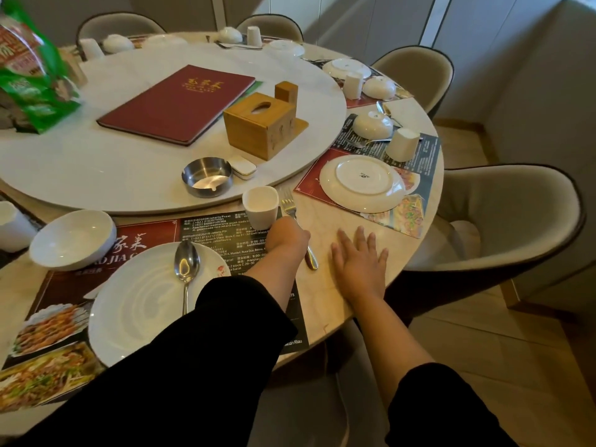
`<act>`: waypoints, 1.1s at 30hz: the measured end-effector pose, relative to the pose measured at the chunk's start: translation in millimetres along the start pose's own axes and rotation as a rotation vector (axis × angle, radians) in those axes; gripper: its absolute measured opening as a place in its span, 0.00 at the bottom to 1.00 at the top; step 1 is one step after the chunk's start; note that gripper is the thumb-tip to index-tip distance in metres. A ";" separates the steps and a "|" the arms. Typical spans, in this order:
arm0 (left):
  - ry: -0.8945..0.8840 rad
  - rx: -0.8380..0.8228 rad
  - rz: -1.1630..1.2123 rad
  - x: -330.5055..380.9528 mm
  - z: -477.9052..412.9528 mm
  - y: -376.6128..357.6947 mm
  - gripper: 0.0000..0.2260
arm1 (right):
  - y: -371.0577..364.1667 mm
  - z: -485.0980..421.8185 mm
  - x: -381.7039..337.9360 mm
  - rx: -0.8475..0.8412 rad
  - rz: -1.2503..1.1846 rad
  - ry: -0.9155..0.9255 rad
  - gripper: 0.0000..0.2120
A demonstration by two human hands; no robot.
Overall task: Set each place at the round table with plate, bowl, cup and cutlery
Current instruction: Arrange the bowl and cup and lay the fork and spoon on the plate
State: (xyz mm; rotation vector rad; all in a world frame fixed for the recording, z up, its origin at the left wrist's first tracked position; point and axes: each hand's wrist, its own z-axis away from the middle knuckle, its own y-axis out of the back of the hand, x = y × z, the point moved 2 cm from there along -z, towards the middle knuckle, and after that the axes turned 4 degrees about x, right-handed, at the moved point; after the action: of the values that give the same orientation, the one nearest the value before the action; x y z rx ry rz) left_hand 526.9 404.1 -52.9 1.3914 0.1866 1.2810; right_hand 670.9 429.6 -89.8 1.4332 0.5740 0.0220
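Cutlery step: left hand closed on the fork, right hand flat, released, on the desk; fork needs straightening beside it.

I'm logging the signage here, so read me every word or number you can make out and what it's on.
"Jakarta Pusat", "Jakarta PIK", "9:00": black panel of the near placemat.
"JIA": the placemat's red part.
Gold characters on the red menu: unreadable.
Plate base mark, green packet: blurred.

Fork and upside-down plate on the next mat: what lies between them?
Head view: mostly bare marble tabletop between the fork and the upside-down plate, plus the red edge of that plate's placemat. Nothing else sits there.
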 end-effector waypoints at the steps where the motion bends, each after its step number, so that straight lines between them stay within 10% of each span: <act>1: 0.003 -0.018 0.008 0.4 -0.7 1.1 0.11 | -0.2 -0.2 0.0 0.014 -0.012 -0.004 0.25; 18: -0.029 -0.414 0.577 -67.8 89.9 63.9 0.03 | 5.7 53.3 -24.6 0.228 -0.581 -0.014 0.20; 33: 0.230 -0.202 0.678 -219.2 97.4 173.3 0.14 | -39.8 128.4 -152.5 -0.097 -0.421 0.284 0.26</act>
State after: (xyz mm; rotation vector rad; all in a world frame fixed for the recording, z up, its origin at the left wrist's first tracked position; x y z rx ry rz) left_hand 421.0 130.6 -13.4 1.1645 -0.2816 1.9598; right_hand 575.5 251.3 -68.7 1.1994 1.0861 -0.0815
